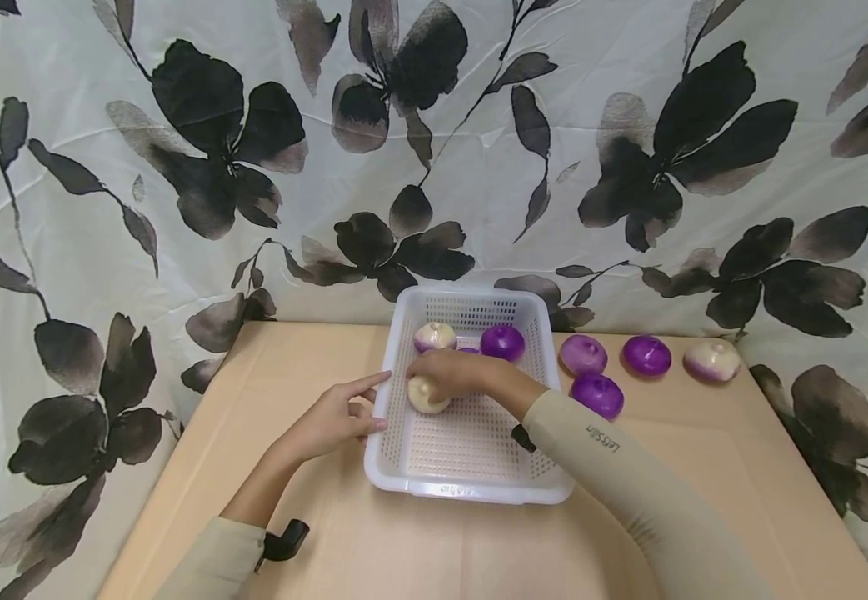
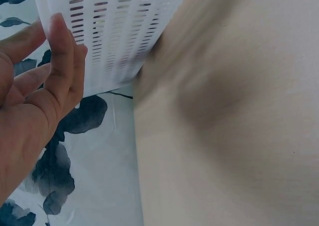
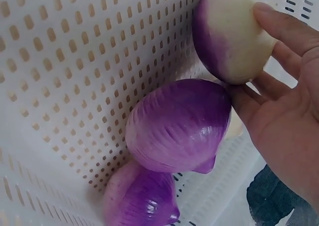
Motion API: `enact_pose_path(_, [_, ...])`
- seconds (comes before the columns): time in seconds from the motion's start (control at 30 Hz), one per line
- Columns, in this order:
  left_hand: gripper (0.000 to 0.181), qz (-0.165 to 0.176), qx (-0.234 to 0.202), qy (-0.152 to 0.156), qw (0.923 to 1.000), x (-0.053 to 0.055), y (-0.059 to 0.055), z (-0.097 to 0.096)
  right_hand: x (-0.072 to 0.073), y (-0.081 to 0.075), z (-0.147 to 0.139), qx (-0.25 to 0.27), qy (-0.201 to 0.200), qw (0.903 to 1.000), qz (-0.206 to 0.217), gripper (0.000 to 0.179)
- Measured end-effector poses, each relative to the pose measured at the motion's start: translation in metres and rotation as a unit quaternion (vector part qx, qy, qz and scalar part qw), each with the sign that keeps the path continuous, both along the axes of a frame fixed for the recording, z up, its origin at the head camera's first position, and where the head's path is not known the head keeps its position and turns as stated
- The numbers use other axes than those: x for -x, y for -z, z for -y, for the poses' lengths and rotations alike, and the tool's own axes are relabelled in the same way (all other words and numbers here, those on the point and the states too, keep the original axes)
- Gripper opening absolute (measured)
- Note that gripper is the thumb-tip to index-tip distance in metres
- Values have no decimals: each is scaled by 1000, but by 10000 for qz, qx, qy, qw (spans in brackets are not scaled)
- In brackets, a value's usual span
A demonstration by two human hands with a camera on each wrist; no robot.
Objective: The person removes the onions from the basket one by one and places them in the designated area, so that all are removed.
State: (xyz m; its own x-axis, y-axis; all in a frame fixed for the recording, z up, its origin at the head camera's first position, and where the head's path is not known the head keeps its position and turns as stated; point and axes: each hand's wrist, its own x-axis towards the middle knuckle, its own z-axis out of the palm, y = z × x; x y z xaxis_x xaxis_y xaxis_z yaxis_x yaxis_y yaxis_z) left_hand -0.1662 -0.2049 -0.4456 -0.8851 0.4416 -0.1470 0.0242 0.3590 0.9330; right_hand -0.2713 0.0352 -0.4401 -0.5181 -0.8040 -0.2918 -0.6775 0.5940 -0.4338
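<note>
In the head view, a white perforated plastic basket [image 1: 471,490] stands on the table. My right hand [image 1: 445,372] reaches into it and grips a cream-and-purple onion [image 1: 426,395]; the right wrist view shows thumb and fingers around this onion [image 3: 234,36]. Close by in the basket lie a purple onion [image 1: 502,342], a cream-topped onion [image 1: 435,336] and another purple one, mostly hidden by the hand. My left hand [image 1: 332,421] touches the basket's left side with extended fingers; in the left wrist view its fingertips [image 2: 59,29] rest against the slotted wall [image 2: 114,31].
Right of the basket, several onions lie on the table: a pale purple onion [image 1: 583,355], a purple onion [image 1: 596,395], another purple onion [image 1: 646,357] and a cream-topped onion [image 1: 711,361]. A floral cloth [image 1: 479,183] hangs behind the light wooden table [image 1: 314,533].
</note>
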Motion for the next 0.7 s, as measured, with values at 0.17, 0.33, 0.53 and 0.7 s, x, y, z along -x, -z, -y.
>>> enact_pose_path(0.17, [76,-16,-60,47,10000,1,-1,-1,0,3,-1,-197,72,9998,-53,69])
enact_pose_path(0.33, [76,37,-65,50,10000,2,-1,-2,-1,5,-4,-138,262,9994,191,75])
enact_pose_path(0.53, [77,42,-96,64,9999,2,-1,-2,-2,7,-8,-77,211,9994,249,73])
enact_pose_path(0.7, [76,47,-51,40,10000,1,0,-1,-3,10,-9,96,155,9993,333,71])
